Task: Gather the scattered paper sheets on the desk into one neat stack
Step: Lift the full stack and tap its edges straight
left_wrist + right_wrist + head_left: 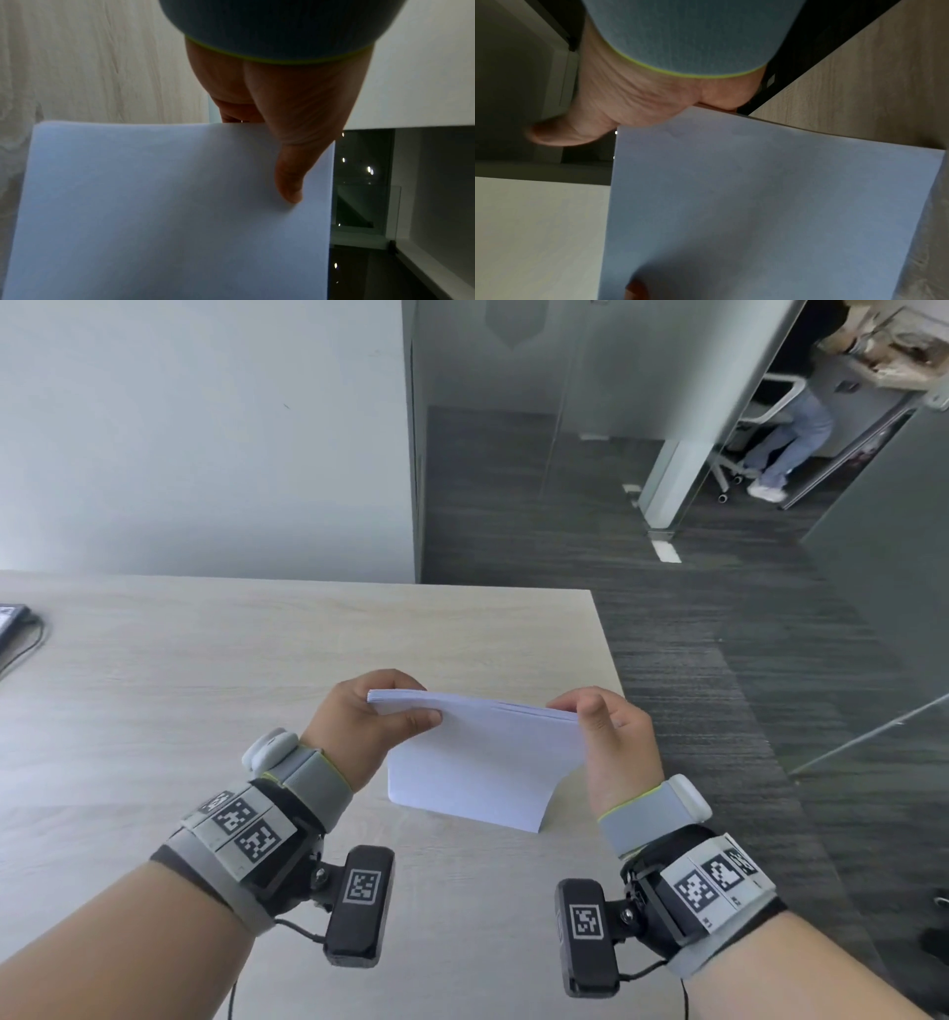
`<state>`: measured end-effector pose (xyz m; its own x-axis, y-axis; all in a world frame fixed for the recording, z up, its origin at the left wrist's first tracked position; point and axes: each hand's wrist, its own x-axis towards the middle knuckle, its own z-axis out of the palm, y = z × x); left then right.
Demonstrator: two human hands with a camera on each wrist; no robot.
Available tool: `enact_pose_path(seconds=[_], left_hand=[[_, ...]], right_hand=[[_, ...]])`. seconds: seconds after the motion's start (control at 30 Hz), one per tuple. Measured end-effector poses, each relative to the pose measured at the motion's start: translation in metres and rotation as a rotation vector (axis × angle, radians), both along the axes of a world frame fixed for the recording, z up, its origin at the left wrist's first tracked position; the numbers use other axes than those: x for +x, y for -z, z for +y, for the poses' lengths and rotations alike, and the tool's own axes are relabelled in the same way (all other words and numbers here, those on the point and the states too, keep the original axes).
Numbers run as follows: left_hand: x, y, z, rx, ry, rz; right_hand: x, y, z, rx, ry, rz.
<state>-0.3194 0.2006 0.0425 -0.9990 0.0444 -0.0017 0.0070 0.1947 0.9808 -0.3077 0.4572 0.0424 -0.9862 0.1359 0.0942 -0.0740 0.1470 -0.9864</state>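
Left hand and right hand pinch opposite top corners of white paper-sheet stack, upright on pale wood-grain bench. Fingers behind stack hidden.

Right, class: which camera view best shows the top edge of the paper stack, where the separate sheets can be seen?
The head view: the paper stack stands on the desk, sheet edges visible between left hand and right hand. Both wrist views show only its flat face.
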Motion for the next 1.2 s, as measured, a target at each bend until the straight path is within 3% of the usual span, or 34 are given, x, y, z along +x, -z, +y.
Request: enact_pose_path(seconds=[0.1,0.17,0.33,0.43,0.53,0.73,0.87,1.0,1.2], left_hand=[[-0.001,-0.003,-0.002,0.101,-0.035,-0.01],[-0.001,0.0,-0.005,0.131,-0.044,-0.024],[0.002,0.025,-0.013,0.216,-0.061,-0.176],[0.011,0.049,-0.015,0.133,-0.027,-0.339],[0.016,0.065,-0.011,0.062,-0.048,-0.409],[0.01,0.058,-0.01,0.157,-0.061,-0.341],[0.016,0.077,-0.014,0.035,-0.014,-0.418],[0.024,0.091,-0.008,-0.104,-0.051,-0.443],[0.012,0.096,-0.006,-0.07,-0.073,-0.517]], right_hand=[[0.0,0.0,0.006,-0.083,-0.16,-0.002],[0.002,0.006,0.01,-0.1,-0.24,-0.095],[0.01,0.044,0.014,0.054,-0.286,-0.382],[0.013,0.064,0.014,0.139,-0.324,-0.467],[0.012,0.067,0.009,0.167,-0.247,-0.499],[0.008,0.058,0.013,0.116,-0.2,-0.415],[0.02,0.077,0.015,0.261,-0.27,-0.525],[0.023,0.091,0.009,0.287,-0.242,-0.549],[0.014,0.096,0.006,0.102,-0.132,-0.568]])
